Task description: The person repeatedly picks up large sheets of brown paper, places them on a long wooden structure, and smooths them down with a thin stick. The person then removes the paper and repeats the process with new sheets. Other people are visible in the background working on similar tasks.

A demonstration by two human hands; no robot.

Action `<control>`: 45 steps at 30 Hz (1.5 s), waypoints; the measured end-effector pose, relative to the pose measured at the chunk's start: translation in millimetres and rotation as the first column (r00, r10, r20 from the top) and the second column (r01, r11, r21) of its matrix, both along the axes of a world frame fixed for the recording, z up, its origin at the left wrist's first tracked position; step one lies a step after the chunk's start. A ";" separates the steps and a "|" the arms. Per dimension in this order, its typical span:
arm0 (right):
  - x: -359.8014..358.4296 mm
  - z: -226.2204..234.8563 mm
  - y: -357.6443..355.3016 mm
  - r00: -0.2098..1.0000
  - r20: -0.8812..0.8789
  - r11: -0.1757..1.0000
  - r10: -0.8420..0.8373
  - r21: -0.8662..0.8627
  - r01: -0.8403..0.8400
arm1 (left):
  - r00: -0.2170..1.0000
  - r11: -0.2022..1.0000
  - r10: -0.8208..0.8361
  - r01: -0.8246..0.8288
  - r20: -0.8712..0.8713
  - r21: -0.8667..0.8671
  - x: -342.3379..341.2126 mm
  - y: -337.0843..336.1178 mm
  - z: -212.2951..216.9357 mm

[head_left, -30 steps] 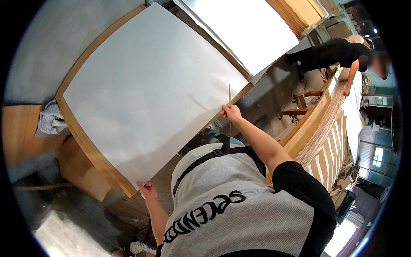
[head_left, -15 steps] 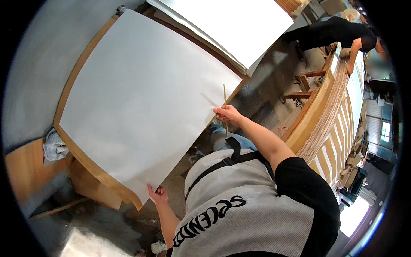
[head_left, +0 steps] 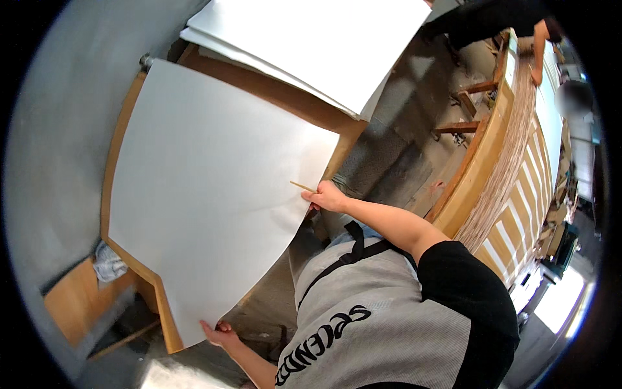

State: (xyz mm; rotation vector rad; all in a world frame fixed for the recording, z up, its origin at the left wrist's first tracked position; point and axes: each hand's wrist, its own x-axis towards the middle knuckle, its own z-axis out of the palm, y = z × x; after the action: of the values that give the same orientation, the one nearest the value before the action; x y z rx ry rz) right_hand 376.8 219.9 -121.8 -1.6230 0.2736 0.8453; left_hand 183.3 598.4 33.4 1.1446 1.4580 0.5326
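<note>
A large white sheet (head_left: 214, 175) lies over a brown wooden board (head_left: 259, 91), slightly bowed along its near edge. My left hand (head_left: 221, 334) is closed on that edge, close to the sheet's near-left corner. Farther right along the same edge, my right hand (head_left: 325, 196) pinches the sheet, which creases a little beside the fingers. A thin tan stick (head_left: 301, 187) is also held in the right hand and points left over the sheet. Fingers under the sheet are partly hidden.
Beyond the sheet stands a stack of white sheets (head_left: 304, 45). A grey cloth (head_left: 109, 262) hangs by the board's left edge. On the right, a long wooden bench (head_left: 483, 165) carries striped brown and white strips; a person (head_left: 479, 26) in black leans over it.
The sheet has slid nearer and to the left with both hands, baring more board beside the stack. The stick has tipped from upright to pointing left. My view has shifted too.
</note>
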 end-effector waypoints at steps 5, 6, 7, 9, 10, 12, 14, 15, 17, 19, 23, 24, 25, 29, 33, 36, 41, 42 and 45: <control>8.5 31.0 -8.9 0.961 -0.047 0.951 -0.273 0.138 0.277 | 0.656 -0.314 -0.494 0.477 -0.571 0.821 65.5 69.4 44.0; 8.8 38.6 -18.3 0.952 -0.035 0.938 -0.304 0.165 0.306 | 0.697 -0.115 -0.590 0.427 -0.408 0.897 102.1 43.6 53.2; 8.9 47.4 -21.7 0.946 -0.025 0.926 -0.323 0.197 0.321 | 0.726 0.172 -0.669 0.356 -0.156 0.918 135.7 10.5 68.3; 6.1 89.0 -33.0 0.897 -0.118 0.859 -0.425 0.261 0.441 | 0.630 0.443 -0.757 0.300 0.173 0.845 195.8 -40.3 94.6; 0.7 96.0 -38.6 0.893 -0.122 0.825 -0.434 0.345 0.448 | 0.546 0.495 -0.790 0.297 0.279 0.817 220.8 -62.2 108.2; -11.2 140.0 -61.9 0.863 -0.062 0.795 -0.502 0.361 0.488 | 0.367 0.542 -0.826 0.314 0.427 0.780 262.9 -99.5 133.0; -34.8 155.2 -81.5 0.840 -0.075 0.757 -0.537 0.397 0.519 | 0.195 0.554 -0.832 0.333 0.520 0.763 290.4 -134.4 160.8; -49.9 163.7 -93.1 0.828 -0.084 0.745 -0.554 0.394 0.538 | 0.114 0.556 -0.825 0.342 0.553 0.758 298.1 -151.6 175.4; -79.1 190.0 -112.4 0.750 -0.092 0.672 -0.655 0.383 0.634 | -0.025 0.558 -0.795 0.364 0.607 0.746 308.2 -184.4 200.6; -116.5 197.3 -128.3 0.655 -0.090 0.581 -0.751 0.381 0.719 | -0.150 0.559 -0.748 0.383 0.647 0.735 307.8 -213.6 223.7; -162.5 228.3 -164.9 0.537 -0.083 0.464 -0.840 0.402 0.789 | -0.346 0.552 -0.620 0.445 0.704 0.705 310.2 -262.4 263.2; -168.4 231.9 -177.0 0.531 -0.095 0.454 -0.842 0.406 0.793 | -0.393 0.553 -0.572 0.463 0.720 0.693 308.6 -272.6 270.6; -176.0 236.7 -188.8 0.521 -0.109 0.441 -0.847 0.404 0.801 | -0.421 0.539 -0.561 0.467 0.713 0.701 309.1 -285.7 275.2; -194.7 260.4 -237.5 0.432 -0.058 0.371 -0.900 0.417 0.830 | -0.325 0.354 -0.862 0.161 0.388 0.921 333.5 -347.1 274.3; -190.0 266.3 -303.6 0.371 0.052 0.364 -0.927 0.356 0.861 | -0.421 0.307 -0.851 0.082 0.312 0.948 316.2 -448.8 312.8; -184.7 277.1 -349.6 0.343 0.114 0.359 -0.932 0.400 0.843 | -0.355 0.218 -0.919 -0.096 0.171 0.971 336.1 -502.3 319.9; -182.0 312.1 -425.9 0.206 0.176 0.253 -0.963 0.318 0.914 | -0.446 0.376 -0.775 0.242 0.447 0.894 367.1 -600.4 337.4; -189.0 318.2 -438.1 0.179 0.189 0.231 -0.966 0.309 0.923 | -0.326 0.435 -0.578 0.653 0.748 0.620 374.3 -624.7 332.1; -165.5 345.9 -463.2 0.155 0.240 0.215 -0.958 0.248 0.945 | -0.287 0.408 -0.629 0.670 0.723 0.621 406.6 -648.8 346.2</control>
State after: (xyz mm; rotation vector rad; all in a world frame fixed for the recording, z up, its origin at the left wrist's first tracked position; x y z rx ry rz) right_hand 211.3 -243.3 224.1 -1.1272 0.9209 -0.4851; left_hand 590.0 -50.3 379.6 1.0264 -0.4798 0.2161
